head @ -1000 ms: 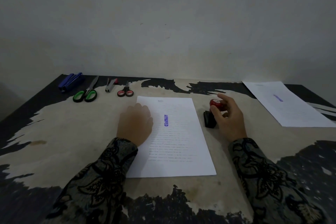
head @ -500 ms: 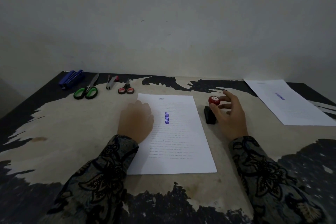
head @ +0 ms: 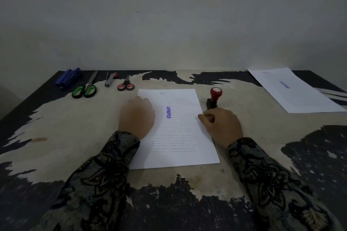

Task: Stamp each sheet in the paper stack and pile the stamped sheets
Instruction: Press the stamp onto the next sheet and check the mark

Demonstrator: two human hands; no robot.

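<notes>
A white printed sheet with a blue "APPROVED" mark lies in the middle of the table, on top of the stack. My left hand rests flat on its left part, fingers together. My right hand is curled at the sheet's right edge, thumb and forefinger pinching that edge. The red-handled stamp stands upright on its black base just beyond my right hand, free of it. A stamped sheet lies at the far right corner of the table.
Along the back left lie a blue stapler, green-handled scissors, a small metal stapler and red-handled scissors. The worn table ends at a wall behind.
My right hand let go of the stamp, left it standing, and moved back and left to the sheet's right edge. My left hand stayed on the paper.
</notes>
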